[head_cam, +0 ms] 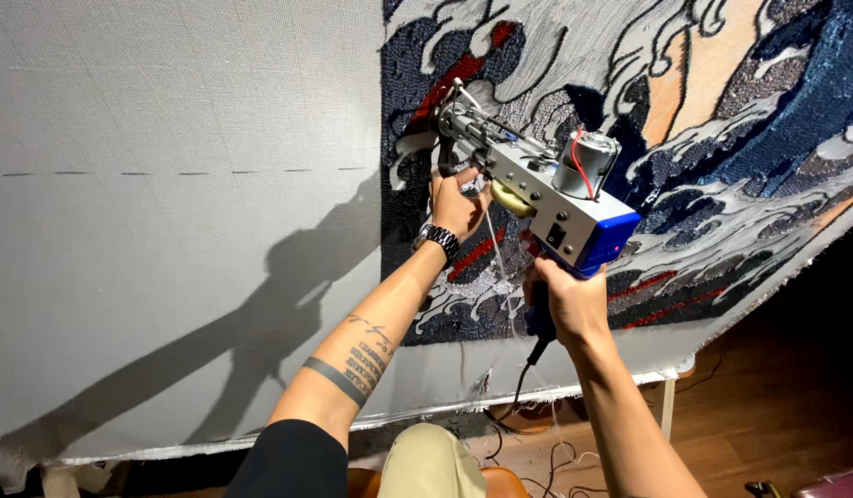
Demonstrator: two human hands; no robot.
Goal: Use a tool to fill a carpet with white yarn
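Observation:
A grey and blue tufting gun [537,189] is pressed nose-first against a stretched backing cloth [168,212]. My right hand [563,297] grips its blue rear handle from below. My left hand [456,205], with a dark wristwatch, holds the front handle under the gun's barrel. The gun's needle meets a tufted picture [722,148] of dark blue, white, grey and red waves with an orange patch. A thin yarn strand [497,254] runs down from the gun.
The cloth's frayed lower edge [426,413] hangs over a white frame leg [668,406]. A black power cord [528,369] drops from the handle toward the wooden floor [758,415], where loose cables lie. My knee [426,461] is below.

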